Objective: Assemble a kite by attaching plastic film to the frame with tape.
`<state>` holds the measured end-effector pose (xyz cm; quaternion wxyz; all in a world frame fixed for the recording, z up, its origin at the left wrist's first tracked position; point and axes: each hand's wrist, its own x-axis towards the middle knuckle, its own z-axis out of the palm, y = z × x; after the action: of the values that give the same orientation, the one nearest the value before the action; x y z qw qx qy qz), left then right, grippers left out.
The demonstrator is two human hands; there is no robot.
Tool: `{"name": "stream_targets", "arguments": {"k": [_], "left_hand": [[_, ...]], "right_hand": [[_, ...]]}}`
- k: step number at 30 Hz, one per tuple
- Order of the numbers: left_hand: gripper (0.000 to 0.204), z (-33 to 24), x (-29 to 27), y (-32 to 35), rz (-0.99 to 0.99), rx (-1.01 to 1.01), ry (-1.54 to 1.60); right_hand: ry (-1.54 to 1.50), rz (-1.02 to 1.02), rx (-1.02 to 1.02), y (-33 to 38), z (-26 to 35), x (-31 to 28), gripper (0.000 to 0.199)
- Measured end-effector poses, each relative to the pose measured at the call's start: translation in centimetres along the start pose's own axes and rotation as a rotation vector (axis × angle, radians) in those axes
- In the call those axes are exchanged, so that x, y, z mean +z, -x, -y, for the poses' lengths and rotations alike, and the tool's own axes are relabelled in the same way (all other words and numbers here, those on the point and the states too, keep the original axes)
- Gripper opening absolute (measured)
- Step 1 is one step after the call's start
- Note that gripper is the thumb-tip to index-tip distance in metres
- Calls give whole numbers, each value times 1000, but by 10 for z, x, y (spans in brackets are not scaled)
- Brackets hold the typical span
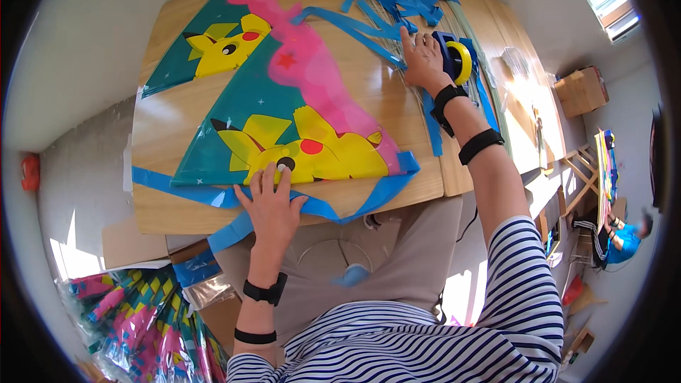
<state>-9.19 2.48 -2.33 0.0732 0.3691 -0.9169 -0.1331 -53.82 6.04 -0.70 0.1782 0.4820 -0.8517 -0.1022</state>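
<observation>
Left hand [272, 214]: fingers spread on the lower edge of the printed sheet [245, 145], by a blue ribbon [323, 208].
Right hand [424, 62]: over thin rods and blue strips, just beside the dispenser [449, 57] with its yellow roll [462, 64].
Sheet: green and pink, 2 yellow cartoon figures showing, flat on the wooden table [355, 42].
Forearms: 2 black bands on each.
Far right: 1 other person [623, 245] in a blue top.

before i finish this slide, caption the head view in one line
Left hand on a triangular cartoon-print sheet, right hand beside a yellow ring, at a wooden table.
</observation>
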Motion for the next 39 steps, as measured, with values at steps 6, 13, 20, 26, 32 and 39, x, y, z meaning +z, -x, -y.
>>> {"name": "stream_targets", "arguments": {"k": [6, 13, 20, 26, 32, 39], "left_hand": [[65, 1, -2, 1, -5, -7, 13], [65, 0, -3, -1, 1, -13, 38], [63, 1, -6, 1, -19, -31, 48], [61, 1, -2, 0, -12, 1, 23], [62, 1, 0, 2, -49, 1, 31], [64, 6, 10, 4, -63, -15, 18]], "right_hand": [[-139, 181, 97, -45, 0, 8, 79], [-120, 253, 175, -61, 0, 5, 35], [-264, 51, 269, -127, 8, -15, 25], [-2146, 111, -46, -235, 90, -97, 41], [-1354, -13, -177, -104, 136, -138, 50], [-1120, -33, -320, 148, 147, -95, 34]]}}
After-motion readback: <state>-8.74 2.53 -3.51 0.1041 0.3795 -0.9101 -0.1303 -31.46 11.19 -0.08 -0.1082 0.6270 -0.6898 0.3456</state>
